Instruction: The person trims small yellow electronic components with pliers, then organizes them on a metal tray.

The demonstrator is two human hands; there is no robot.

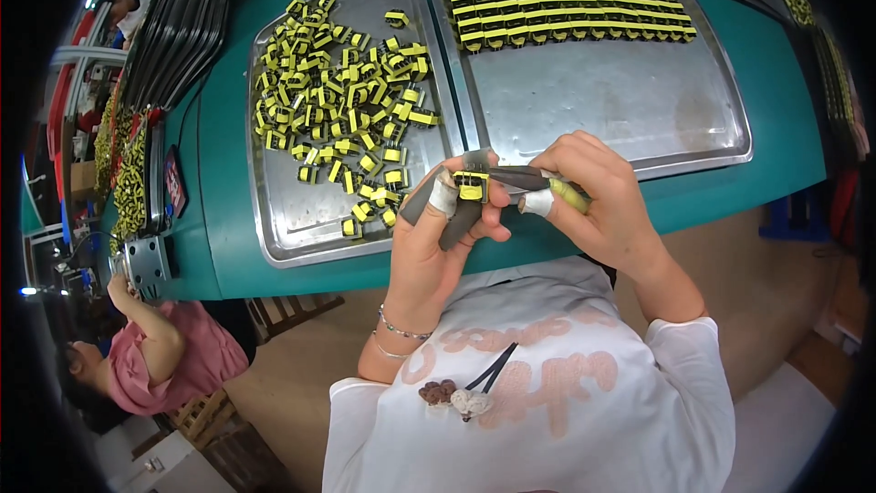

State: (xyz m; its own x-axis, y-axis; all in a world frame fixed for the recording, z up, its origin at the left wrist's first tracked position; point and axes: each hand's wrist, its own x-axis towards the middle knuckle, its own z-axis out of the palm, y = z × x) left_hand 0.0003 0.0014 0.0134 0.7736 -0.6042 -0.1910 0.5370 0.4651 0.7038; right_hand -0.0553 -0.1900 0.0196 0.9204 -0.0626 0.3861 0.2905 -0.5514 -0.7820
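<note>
Small yellow-and-black block component with pins (471,190) is sitting in left hand (431,246), fingers clamping it, near the trays' edges. Right hand (602,205) is closing around a partly hidden yellow-green object (568,194), just beside it. 2 shallow metal trays are lying on the green table (219,210): left tray (310,233) is holding loose lookalikes, right tray (602,100) neat rows.

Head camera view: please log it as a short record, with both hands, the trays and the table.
Left hand: holds a small yellow-and-black blocky component
Right hand: close beside that component; contact unclear
Left tray: rectangular silver metal, bearing a loose jumble of similar components
Right tray: rectangular silver metal, similar components in neat rows along its far side
Table: green top, under both trays
</note>
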